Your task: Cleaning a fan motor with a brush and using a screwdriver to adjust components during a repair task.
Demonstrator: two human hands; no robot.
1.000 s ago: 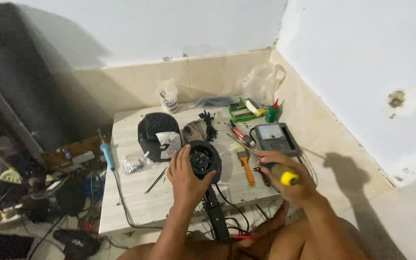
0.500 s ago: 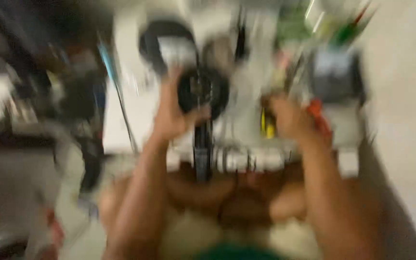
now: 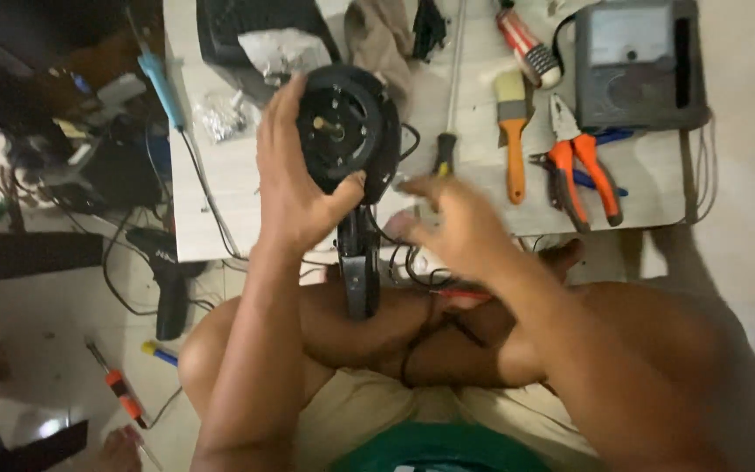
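Note:
My left hand (image 3: 294, 188) grips a round black motor housing (image 3: 351, 122) from its left side, thumb across the lower rim. The housing's black handle (image 3: 358, 267) hangs down over my crossed legs, with black wires looping beside it. My right hand (image 3: 452, 218) is blurred, fingers spread and nothing in it. It hovers just right of the housing, at the front edge of the low white table (image 3: 211, 197). A screwdriver with a black and yellow handle (image 3: 445, 153) lies on the table just above the right hand's fingertips.
On the table lie an orange-handled paintbrush (image 3: 510, 131), orange pliers (image 3: 580, 170), a grey meter (image 3: 640, 61), a red-and-white screwdriver (image 3: 526, 44), a blue soldering iron (image 3: 161, 79) and a black box (image 3: 255, 35). On the floor at left are cables, a black pistol-shaped tool (image 3: 168, 275) and small screwdrivers (image 3: 120, 393).
The view has tipped down and closer. My right hand held a yellow-ended screwdriver a second ago and now is empty, nearer the housing. The left hand keeps its grip.

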